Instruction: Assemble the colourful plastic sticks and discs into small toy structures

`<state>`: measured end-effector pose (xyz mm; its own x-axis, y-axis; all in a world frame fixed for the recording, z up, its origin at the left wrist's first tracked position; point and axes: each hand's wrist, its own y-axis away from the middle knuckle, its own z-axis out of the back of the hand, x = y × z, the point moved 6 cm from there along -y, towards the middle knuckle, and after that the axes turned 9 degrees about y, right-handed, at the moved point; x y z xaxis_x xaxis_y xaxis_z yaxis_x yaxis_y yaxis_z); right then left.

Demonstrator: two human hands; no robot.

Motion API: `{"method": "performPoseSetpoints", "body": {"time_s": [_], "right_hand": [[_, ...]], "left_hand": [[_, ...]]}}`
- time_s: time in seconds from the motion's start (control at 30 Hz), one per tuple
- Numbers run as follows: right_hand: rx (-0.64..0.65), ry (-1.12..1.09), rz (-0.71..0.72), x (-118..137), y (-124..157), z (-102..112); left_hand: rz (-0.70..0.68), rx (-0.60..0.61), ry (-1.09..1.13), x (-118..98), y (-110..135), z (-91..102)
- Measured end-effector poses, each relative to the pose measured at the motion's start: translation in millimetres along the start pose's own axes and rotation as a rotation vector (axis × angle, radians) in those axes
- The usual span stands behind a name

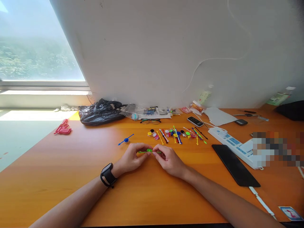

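My left hand [133,157] and my right hand [167,159] meet at the middle of the orange table [71,171], both pinching a thin green stick with a green disc on it [149,151]. My left wrist wears a black watch [108,174]. Just beyond my hands lies a pile of several coloured sticks and small discs [177,135]. A blue stick with a blue disc [126,140] lies apart, to the left of the pile.
A black phone [235,165] and a white power strip [234,146] lie to the right. At the back stand a black plastic bag [101,112], glasses [150,121], a remote [195,121] and papers. A red plastic piece [63,128] lies far left.
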<state>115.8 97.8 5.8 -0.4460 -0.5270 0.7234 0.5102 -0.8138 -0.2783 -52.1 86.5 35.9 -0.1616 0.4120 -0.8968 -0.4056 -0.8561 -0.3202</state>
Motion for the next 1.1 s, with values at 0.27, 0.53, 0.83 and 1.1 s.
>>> {"method": "performPoseSetpoints", "body": {"time_s": [0.27, 0.53, 0.83, 1.1], "right_hand": [[-0.017, -0.042, 0.007, 3, 0, 0], [-0.017, -0.183, -0.031, -2, -6, 9], [-0.28, 0.077, 0.136, 19, -2, 36], [-0.057, 0.231, 0.298, 32, 1, 34]], "left_hand": [[0.072, -0.01, 0.06, -6, 0, 0.6], [0.296, -0.062, 0.699, 15, -3, 3.9], [0.384, -0.07, 0.618, 13, -1, 2.3], [0.364, -0.114, 0.603, 16, -2, 5.5]]}}
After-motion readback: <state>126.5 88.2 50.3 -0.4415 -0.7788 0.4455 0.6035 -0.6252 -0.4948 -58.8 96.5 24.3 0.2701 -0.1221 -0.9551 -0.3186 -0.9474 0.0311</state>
